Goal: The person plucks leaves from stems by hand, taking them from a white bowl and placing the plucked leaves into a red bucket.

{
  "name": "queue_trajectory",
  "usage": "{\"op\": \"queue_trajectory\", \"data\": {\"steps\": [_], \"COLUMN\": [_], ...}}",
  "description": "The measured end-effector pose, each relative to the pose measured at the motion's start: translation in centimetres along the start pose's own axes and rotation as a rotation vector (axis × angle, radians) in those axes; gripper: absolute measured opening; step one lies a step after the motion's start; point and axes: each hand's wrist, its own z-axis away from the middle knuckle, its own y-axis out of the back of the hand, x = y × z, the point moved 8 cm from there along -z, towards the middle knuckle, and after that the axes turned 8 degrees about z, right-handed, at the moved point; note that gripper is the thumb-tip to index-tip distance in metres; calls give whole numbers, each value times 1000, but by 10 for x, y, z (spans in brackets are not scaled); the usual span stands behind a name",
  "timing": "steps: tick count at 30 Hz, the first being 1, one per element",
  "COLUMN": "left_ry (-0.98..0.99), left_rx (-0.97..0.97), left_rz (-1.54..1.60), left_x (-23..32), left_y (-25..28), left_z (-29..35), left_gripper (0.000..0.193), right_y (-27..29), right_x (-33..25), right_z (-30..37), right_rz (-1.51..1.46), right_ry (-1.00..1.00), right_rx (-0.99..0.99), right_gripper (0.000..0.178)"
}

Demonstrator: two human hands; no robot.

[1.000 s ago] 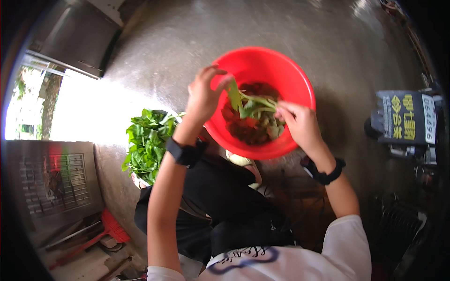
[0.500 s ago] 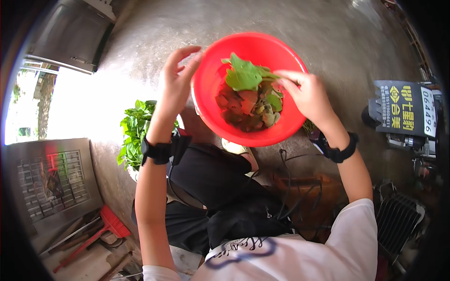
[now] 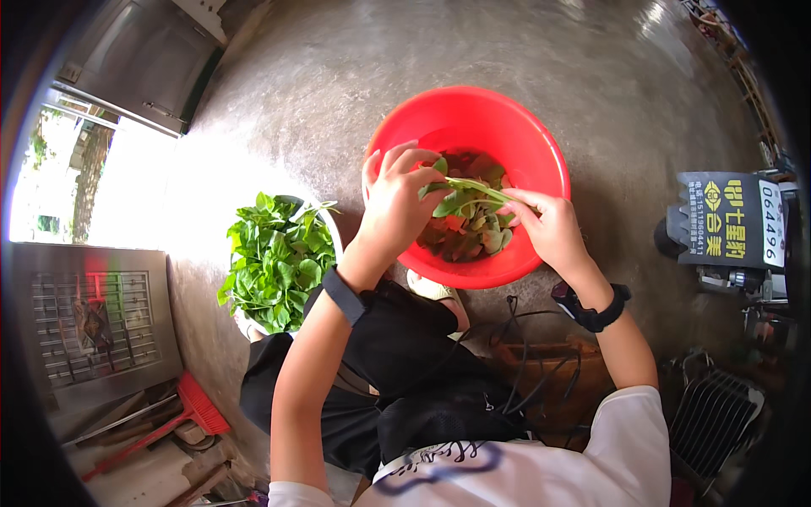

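While a red basin point(image 3: 486, 120) holds leaves point(image 3: 473, 241), the right hand point(image 3: 551, 230) pinches stems point(image 3: 477, 187), left hand's point(image 3: 400, 204) grip unclear.

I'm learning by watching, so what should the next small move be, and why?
Perhaps the left hand should pinch the nearby leaf and gently pull: the right hand pinches the stem, steadying it, the left hand is right by that leaf, and the red tub sits beneath with other leaves in it.

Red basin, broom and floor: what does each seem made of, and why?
Red basin: probably plastic, smooth, slightly glossy, from its even colour. Broom: likely plastic, matt, from its red bristles. Floor: perhaps concrete, polished, mottled grey with bright reflections.
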Motion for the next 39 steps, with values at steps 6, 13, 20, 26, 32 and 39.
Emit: {"op": "queue_trajectory", "data": {"steps": [6,13,20,26,32,39], "left_ry": [-28,73,236,410,207,-40], "left_rx": [-135,-144,-84,-118,54,-53], "left_rz": [-17,-68,-295,-192,286,-156], "left_x": [-2,-7,-22,-57,-36,2], "left_y": [-14,-20,-26,-19,0,-18], "left_z": [18,26,24,32,15,6], "left_gripper": [18,14,10,24,45,23], "right_y": [-10,-25,-25,-6,-2,-4], "right_x": [9,6,-23,-28,-30,-40], "right_z": [-1,-3,10,17,19,22], "right_rz": [-97,-240,258,378,475,391], "right_ry": [-38,-54,327,430,485,496], "right_rx": [-24,-29,152,259,287,262], "right_gripper": [21,19,17,23,23,24]}}
